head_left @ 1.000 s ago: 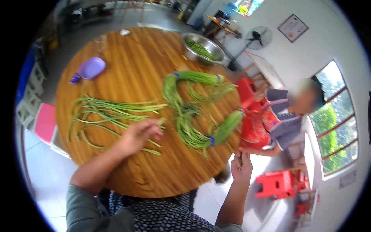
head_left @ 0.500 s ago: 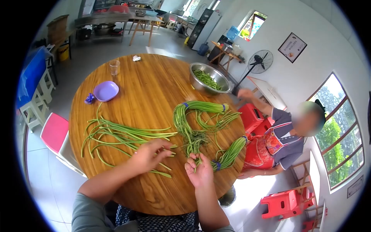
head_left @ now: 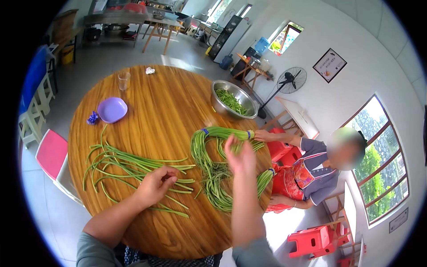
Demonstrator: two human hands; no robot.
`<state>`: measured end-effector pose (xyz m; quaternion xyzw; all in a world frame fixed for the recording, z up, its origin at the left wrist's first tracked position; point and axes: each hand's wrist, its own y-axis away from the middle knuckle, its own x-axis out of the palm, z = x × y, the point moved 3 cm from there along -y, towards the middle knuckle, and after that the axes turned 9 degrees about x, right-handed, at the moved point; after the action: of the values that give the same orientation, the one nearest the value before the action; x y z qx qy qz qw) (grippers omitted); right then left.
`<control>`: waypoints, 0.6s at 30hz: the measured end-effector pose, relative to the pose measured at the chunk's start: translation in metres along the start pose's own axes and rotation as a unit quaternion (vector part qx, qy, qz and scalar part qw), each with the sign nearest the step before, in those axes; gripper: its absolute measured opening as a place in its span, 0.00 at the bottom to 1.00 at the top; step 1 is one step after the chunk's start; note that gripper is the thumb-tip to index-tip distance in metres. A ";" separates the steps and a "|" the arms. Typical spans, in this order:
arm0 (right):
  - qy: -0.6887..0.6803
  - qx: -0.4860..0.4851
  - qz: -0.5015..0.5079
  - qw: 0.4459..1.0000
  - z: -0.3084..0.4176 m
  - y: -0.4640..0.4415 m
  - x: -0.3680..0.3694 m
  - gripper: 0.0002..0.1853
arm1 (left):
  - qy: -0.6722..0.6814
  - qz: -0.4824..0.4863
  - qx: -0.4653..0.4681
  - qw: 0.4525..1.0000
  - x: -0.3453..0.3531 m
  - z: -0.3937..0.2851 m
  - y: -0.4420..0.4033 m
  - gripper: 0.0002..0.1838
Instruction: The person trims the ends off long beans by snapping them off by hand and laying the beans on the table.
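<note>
Head view: loose stalks lie crosswise, pointing rightward, left hand curled, its hold unclear, right hand spread, blurred.

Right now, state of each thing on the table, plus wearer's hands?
Loose stems: spread out
Banded stems: curved, tied with blue bands
Left hand: curled at loose stems, grip unclear
Right hand: raised, motion-blurred, grip unclear
Steel bowl: upright, partly filled with short green pieces
Purple dish: upright
Clear cup: upright
White wad: crumpled
Blue clump: bunched beside dish

Right hand ahead of left hand
</note>
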<state>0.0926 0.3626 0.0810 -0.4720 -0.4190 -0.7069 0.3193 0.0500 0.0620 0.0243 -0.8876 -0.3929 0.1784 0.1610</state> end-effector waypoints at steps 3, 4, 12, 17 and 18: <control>0.192 -0.096 0.040 0.976 0.046 -0.073 0.105 0.36 | -0.008 -0.010 0.050 0.999 0.002 0.006 0.002 0.11; 0.252 -0.117 -0.050 0.959 0.048 -0.075 0.119 0.34 | -0.011 -0.012 0.052 0.999 0.001 0.004 0.001 0.11; 0.699 -0.174 0.090 0.688 -0.014 0.015 0.046 0.13 | -0.141 0.009 0.119 0.983 -0.006 0.002 0.000 0.06; 0.915 -0.121 0.246 0.297 -0.077 0.123 -0.005 0.10 | -0.145 0.030 0.178 0.973 0.000 0.004 0.002 0.07; 0.922 -0.180 0.291 0.181 -0.085 0.131 -0.015 0.10 | -0.145 0.030 0.180 0.972 0.001 0.007 0.003 0.07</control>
<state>0.1744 0.2294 0.0881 0.3869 0.4831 -0.5452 0.5653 0.0494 0.0618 0.0172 -0.8200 -0.3469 0.3781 0.2535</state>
